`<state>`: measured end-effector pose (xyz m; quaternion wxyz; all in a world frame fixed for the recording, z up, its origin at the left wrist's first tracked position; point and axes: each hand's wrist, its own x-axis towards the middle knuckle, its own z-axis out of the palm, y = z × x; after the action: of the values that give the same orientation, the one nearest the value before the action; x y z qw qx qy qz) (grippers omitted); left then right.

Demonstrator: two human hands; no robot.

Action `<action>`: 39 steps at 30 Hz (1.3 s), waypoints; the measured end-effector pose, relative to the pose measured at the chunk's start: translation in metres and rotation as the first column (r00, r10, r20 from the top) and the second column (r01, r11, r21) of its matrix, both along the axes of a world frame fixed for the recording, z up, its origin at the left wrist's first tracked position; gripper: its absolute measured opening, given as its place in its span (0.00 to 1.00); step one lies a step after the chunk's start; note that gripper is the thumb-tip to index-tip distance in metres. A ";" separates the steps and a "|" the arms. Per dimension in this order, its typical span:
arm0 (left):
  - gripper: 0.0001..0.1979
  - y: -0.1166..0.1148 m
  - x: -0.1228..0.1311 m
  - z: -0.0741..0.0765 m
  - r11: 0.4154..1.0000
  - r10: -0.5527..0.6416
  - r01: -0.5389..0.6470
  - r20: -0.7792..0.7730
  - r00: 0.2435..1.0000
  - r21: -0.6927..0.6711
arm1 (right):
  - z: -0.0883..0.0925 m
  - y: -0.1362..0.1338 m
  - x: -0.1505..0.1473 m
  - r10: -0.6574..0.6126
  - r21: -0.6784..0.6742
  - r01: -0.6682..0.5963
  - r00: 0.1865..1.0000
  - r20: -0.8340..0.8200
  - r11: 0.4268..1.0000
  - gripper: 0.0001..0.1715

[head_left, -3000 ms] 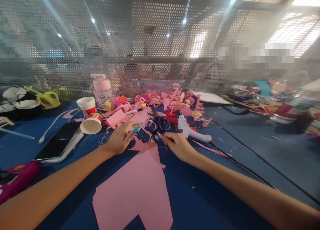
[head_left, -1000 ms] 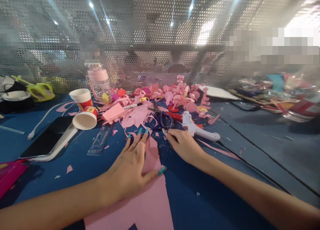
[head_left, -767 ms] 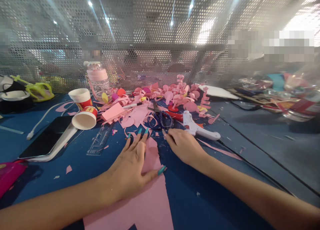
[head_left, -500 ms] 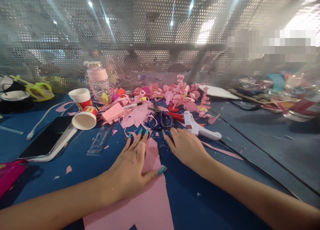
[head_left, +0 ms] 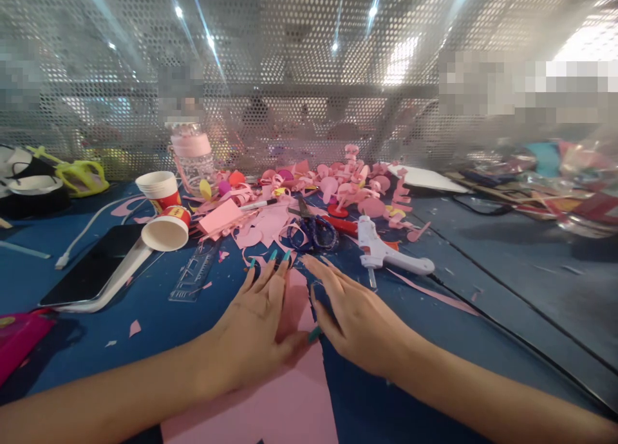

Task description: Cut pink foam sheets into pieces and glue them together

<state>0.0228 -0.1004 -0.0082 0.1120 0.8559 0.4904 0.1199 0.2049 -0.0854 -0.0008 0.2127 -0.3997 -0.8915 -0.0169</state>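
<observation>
A pink sheet of paper (head_left: 290, 405) with a ragged right edge lies on the blue table in front of me. My left hand (head_left: 258, 322) rests flat on it, fingers spread, teal nails pointing away from me. Close by on the right, my right hand (head_left: 357, 315) is lowered at the sheet's torn edge with its fingers stretched out and nothing seen in them. Just beyond the fingertips lie dark blue-handled scissors (head_left: 321, 233). A white glue gun (head_left: 386, 251) rests to the right of them, its cord running toward the lower right.
Pink paper cutouts and curls (head_left: 338, 186) are heaped at the back. To the left are paper cups (head_left: 167, 228), a phone (head_left: 94, 264), a clear ruler (head_left: 193, 273) and a bottle (head_left: 192, 154). A perforated metal screen (head_left: 299, 58) stands behind. Plastic-wrapped items (head_left: 570, 167) lie far right.
My right hand has moved from beside the scissors and glue gun back toward me, to the paper's edge, and its fingers have straightened. My left hand stays on the paper.
</observation>
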 end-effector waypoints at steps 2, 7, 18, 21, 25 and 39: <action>0.41 0.000 0.001 0.001 1.000 0.004 -0.005 -0.017 1.000 -0.008 | -0.003 -0.001 -0.001 -0.030 -0.090 0.030 1.000 0.002 0.995 0.28; 0.40 0.001 0.001 0.002 1.000 0.009 -0.009 -0.045 0.999 -0.011 | -0.006 0.000 0.000 -0.053 -0.150 0.047 0.998 -0.037 0.988 0.27; 0.39 0.001 -0.001 -0.003 0.998 -0.009 0.009 -0.006 1.000 0.064 | -0.007 0.027 -0.006 -0.160 -0.144 0.111 0.904 -0.397 0.983 0.15; 0.38 0.001 -0.001 -0.003 0.998 -0.015 0.014 0.019 1.000 0.066 | -0.007 0.032 -0.009 -0.167 -0.168 0.107 0.903 -0.397 0.980 0.13; 0.38 0.000 -0.001 -0.001 0.999 -0.003 0.002 0.036 0.999 0.044 | -0.008 0.034 -0.012 -0.176 -0.163 0.119 0.899 -0.401 0.979 0.11; 0.37 0.000 -0.001 -0.002 0.999 -0.005 0.003 0.040 0.999 0.041 | -0.006 0.035 -0.012 -0.238 -0.259 0.139 0.884 -0.403 0.956 0.11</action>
<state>0.0222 -0.1006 -0.0098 0.1045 0.8564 0.4838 0.1469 0.1931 -0.0509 -0.0069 0.3552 -0.4998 -0.7754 0.1509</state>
